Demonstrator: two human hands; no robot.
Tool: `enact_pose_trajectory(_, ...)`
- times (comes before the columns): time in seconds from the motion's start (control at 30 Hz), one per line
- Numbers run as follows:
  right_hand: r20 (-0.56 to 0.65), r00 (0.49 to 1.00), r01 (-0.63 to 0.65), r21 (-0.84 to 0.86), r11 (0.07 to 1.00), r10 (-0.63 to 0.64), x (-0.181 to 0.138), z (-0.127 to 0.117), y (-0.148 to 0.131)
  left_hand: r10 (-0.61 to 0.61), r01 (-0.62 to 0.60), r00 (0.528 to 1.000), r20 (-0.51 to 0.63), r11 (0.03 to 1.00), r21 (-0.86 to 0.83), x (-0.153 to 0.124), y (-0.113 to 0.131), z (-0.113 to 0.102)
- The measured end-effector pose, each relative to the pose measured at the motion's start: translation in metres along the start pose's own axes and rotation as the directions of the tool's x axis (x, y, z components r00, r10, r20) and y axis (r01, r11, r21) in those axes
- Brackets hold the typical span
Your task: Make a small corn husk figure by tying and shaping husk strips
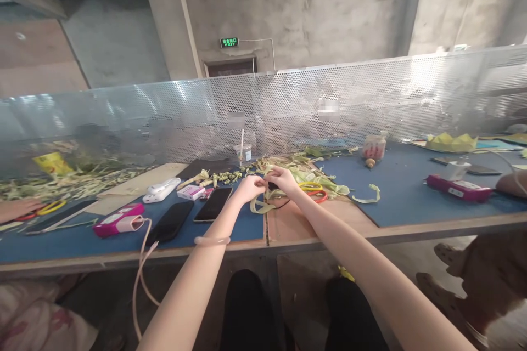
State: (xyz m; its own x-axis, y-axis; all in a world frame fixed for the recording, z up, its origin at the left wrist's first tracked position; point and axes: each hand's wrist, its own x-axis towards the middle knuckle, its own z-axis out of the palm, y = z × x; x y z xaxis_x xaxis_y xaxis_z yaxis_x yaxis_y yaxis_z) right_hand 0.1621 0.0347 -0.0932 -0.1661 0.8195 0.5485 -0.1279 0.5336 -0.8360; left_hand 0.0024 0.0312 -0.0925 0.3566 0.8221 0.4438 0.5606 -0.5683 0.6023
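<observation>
Over the middle of the table, my left hand [250, 188] and my right hand [284, 180] meet with fingers pinched together. Between them they hold a pale green leaf strip [261, 208], which looks like husk and curls down below the fingertips. What lies right at the fingertips is partly hidden. Under and beside my right forearm are scissors with yellow and red handles [317, 196]. A heap of pale green leaf strips [329, 182] spreads behind and right of my hands. Knobbly green pieces [226, 177] lie behind my left hand.
Two dark phones [214, 204] [171, 221], a pink box [191, 192], a white case [161, 190] and a magenta device [119, 220] with a cable lie left. A plastic cup [242, 153] stands behind. Another person's hand [18, 209] is far left. A perforated metal screen [288, 112] borders the table.
</observation>
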Motion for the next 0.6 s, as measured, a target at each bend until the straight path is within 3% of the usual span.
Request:
enact_pose_trajectory(0.17,-0.056,0.998,0.02,-0.069,0.997,-0.024,0.001,-0.007,0.001,-0.051,0.049,0.999,-0.009,0.987,-0.15,0.001,-0.001,0.003)
enact_pose_trajectory(0.3,-0.071,0.997,-0.054,-0.183,0.982,0.042,0.001,-0.013,-0.001,-0.105,0.088,0.993,-0.062,0.969,-0.23,0.001,0.002,0.0)
enact_pose_trajectory(0.6,0.114,0.99,-0.064,-0.119,0.991,0.078,-0.006,-0.009,-0.015,-0.117,0.094,0.989,-0.088,0.97,-0.225,0.002,0.0,-0.003)
